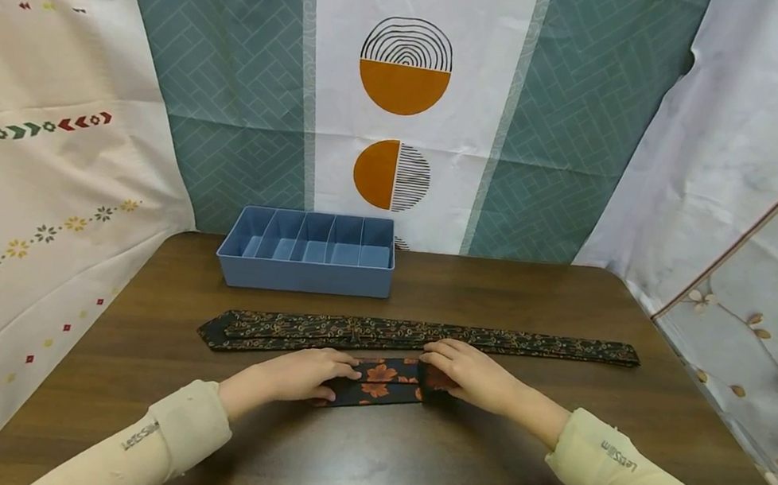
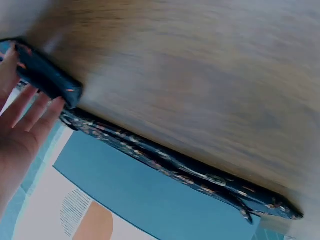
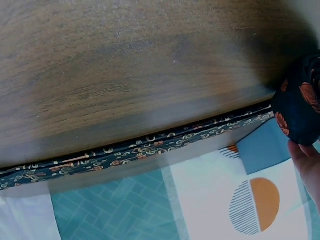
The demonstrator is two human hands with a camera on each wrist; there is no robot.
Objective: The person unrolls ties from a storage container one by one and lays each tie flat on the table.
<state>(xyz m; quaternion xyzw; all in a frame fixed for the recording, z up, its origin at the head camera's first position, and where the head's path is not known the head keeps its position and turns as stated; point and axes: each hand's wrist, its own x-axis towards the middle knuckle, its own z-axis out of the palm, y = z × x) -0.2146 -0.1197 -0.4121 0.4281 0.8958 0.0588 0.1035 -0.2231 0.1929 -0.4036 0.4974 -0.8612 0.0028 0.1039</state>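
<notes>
A dark necktie with orange flowers (image 1: 375, 389) lies across the table between the hands, its right part wound into a roll (image 3: 295, 107). My right hand (image 1: 471, 373) holds that roll, fingers over its far side, as the right wrist view shows at the edge. On the flat left end rests my left hand (image 1: 302, 377), its fingers fairly straight along the far edge and thumb near the close edge. Just beyond, a second dark necktie with a small gold pattern (image 1: 321, 329) is stretched out lengthwise, its pointed end at the left.
At the back left of the brown wooden table (image 1: 363, 472) stands a blue box (image 1: 306, 277) with several compartments. Patterned cloth (image 1: 247, 98) hangs behind the table and along both sides.
</notes>
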